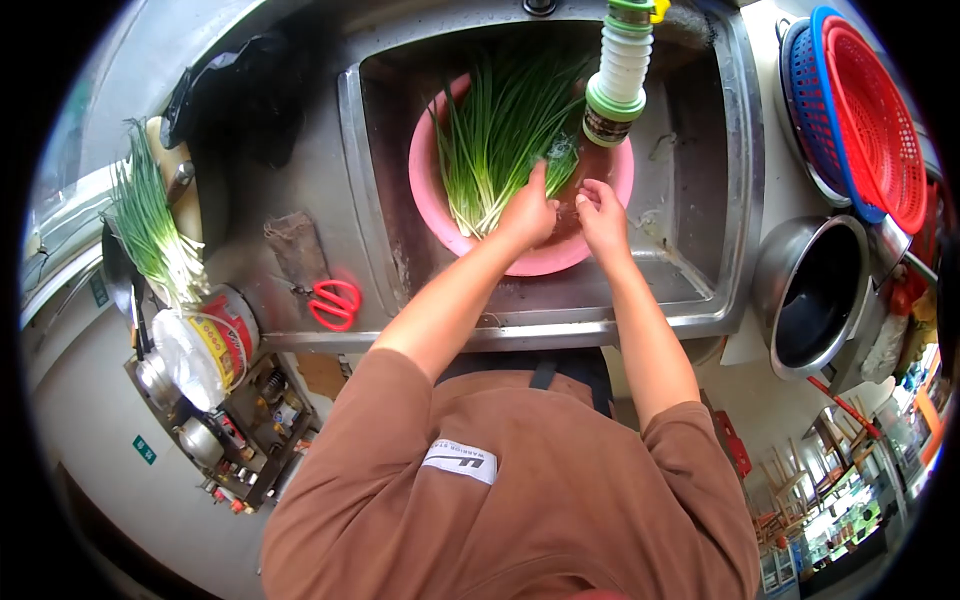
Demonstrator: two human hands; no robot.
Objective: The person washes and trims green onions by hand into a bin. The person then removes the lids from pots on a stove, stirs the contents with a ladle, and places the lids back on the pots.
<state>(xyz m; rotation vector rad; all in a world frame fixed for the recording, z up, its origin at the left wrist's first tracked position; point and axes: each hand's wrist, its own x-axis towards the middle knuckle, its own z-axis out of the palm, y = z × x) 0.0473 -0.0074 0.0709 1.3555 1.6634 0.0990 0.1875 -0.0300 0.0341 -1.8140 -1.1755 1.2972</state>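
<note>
A pink basin (422,185) stands in the metal sink, with long green onions (490,130) lying in it, their white ends toward me. My left hand (531,212) is over the basin beside the onions, its index finger stretched out toward the leaves and the other fingers curled; what they hold, if anything, is hidden. Just to its right, my right hand (601,212) is above the basin's right part with thumb and fingertips pinched together; anything between them is too small to make out. The green and white faucet extension (614,90) hangs above both hands.
Red scissors (334,304) and a brown cloth (296,250) lie left of the sink. More green onions (150,225) rest at the far left by a bucket (228,330). On the right are red and blue baskets (875,115) and a metal pot (815,295).
</note>
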